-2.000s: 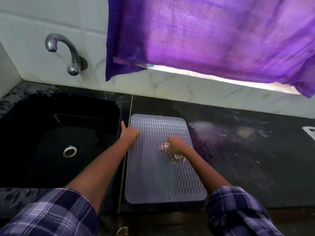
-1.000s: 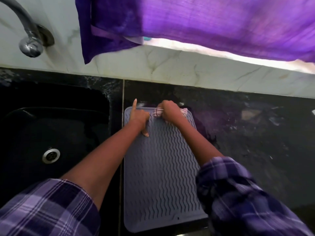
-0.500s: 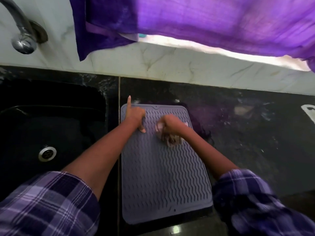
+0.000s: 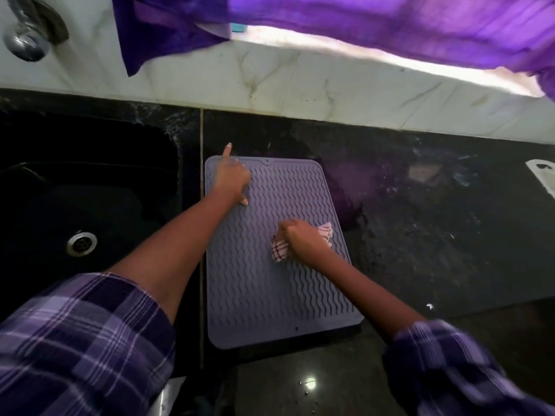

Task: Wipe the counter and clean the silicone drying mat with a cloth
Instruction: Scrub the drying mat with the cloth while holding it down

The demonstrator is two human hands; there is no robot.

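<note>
A grey silicone drying mat (image 4: 264,295) with wavy ridges lies flat on the black stone counter (image 4: 435,235), just right of the sink. My left hand (image 4: 232,178) presses on the mat's far left corner, index finger stretched out past the edge, holding nothing. My right hand (image 4: 303,240) is bunched around a white cloth with red checks (image 4: 279,250) and presses it on the mat's right middle part. Bits of cloth stick out on both sides of the fist.
A black sink (image 4: 81,211) with a metal drain (image 4: 81,242) lies to the left, a chrome tap (image 4: 27,34) above it. A purple curtain (image 4: 360,22) hangs over the tiled wall. A white object (image 4: 545,175) sits at the counter's right edge.
My right hand has dragged the cloth from the mat's far end toward me and to the right. My left hand stays pressed on the far left corner.
</note>
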